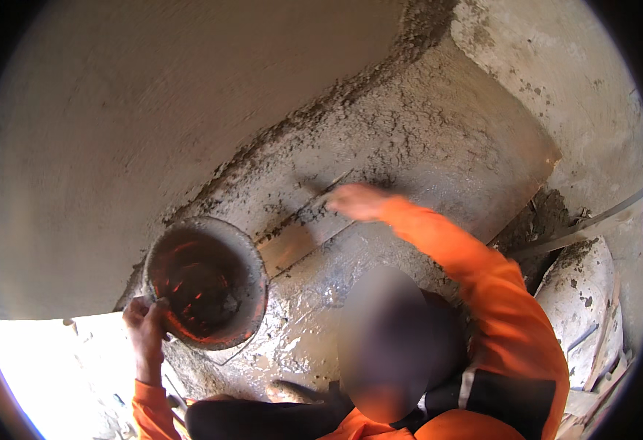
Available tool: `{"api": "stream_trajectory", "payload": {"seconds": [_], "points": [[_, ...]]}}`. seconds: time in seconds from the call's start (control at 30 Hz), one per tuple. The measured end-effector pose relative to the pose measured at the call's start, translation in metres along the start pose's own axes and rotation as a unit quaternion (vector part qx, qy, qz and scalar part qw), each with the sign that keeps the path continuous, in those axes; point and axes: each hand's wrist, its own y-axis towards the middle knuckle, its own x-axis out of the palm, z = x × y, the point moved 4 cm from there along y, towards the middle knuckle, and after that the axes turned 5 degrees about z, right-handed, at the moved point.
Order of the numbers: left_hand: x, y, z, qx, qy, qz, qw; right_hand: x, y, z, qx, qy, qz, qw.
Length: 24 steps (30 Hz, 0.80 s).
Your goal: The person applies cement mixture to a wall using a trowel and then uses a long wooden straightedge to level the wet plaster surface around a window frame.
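My left hand (145, 320) is closed on the near-left rim of a round bucket (257, 282). The bucket is smeared with grey mortar, shows orange-red patches inside, and its mouth faces up toward me. A thin wire handle hangs at its lower right side. My right hand (358, 202), in an orange sleeve, reaches over wet grey mortar (424, 139). Motion smears its fingers, so I cannot tell whether they hold anything. Just left of it, a thin dark edge slants across the mortar. Below that lies a light-brown wooden board (292, 246), its upper edge coated with mortar.
A smooth plastered wall (152, 110) rises at the upper left; a rougher wall (585, 88) stands at the right. Wet, shiny ground (299, 330) spreads below the board. A mortar-spattered pale sack-like thing (578, 293) lies at the right. A blurred dark rounded shape covers the lower middle.
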Motion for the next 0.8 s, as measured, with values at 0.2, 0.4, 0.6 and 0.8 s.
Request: {"api": "stream_trajectory", "payload": {"seconds": [0.2,0.4,0.6,0.8], "points": [[0.085,-0.008,0.041,-0.021,0.006,-0.075,0.997,-0.059,0.069,0.034,-0.042,-0.215,0.117,0.969],[0.144,0.004,0.087,-0.036,-0.025,-0.154,0.987,-0.164,-0.023,0.143,0.128,-0.113,0.19,0.967],[0.227,0.035,0.119,0.038,0.054,-0.197,0.978,-0.159,-0.164,0.167,0.126,-0.045,0.309,0.942],[0.324,0.058,0.161,0.236,0.238,-0.111,0.936,-0.206,-0.258,0.214,0.426,-0.217,0.435,0.763]]}}
